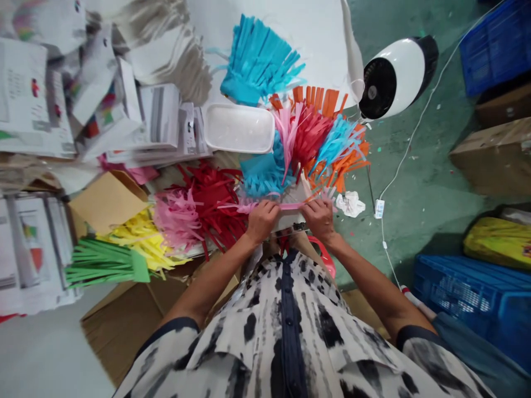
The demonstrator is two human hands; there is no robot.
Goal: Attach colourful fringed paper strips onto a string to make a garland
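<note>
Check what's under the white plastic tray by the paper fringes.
The tray hides whatever lies directly beneath it. Blue paper fringe sticks out past its lower edge, and printed white sheets meet its left edge; the surface under it cannot be seen.

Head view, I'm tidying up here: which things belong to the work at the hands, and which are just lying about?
Part of the work: left hand, right hand, pink paper strip, coloured paper fringes.
Just lying about: white desk fan, blue plastic crate, crumpled white paper.
</note>
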